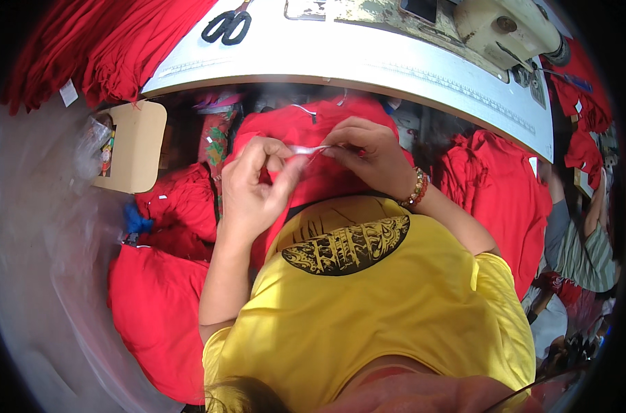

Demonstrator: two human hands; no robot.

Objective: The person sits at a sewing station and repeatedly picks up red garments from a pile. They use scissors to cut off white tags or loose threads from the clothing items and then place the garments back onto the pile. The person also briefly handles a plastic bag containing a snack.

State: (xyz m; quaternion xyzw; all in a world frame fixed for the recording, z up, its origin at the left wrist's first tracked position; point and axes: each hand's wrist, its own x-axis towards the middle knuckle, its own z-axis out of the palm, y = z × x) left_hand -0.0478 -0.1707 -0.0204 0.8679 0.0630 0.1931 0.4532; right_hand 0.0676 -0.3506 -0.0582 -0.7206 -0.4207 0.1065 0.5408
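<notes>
A small white strip (301,149), perhaps a fabric label, is stretched between my two hands above my lap. My left hand (259,180) pinches one end of it between thumb and fingers. The other end is in the fingertips of my right hand (369,153), which has a beaded bracelet (418,187) at its wrist. Below and behind the hands, a red garment (354,117) lies across my lap, under the table's edge. The hands partly hide it. Whether the strip is joined to the garment, I cannot tell.
A white sewing table (306,58) curves across the far side, bearing black-handled scissors (226,27) and a cream sewing machine (502,31). Red garments (120,48) are heaped at far left, with more red cloth (492,199) at right and a red bundle (158,303) at left.
</notes>
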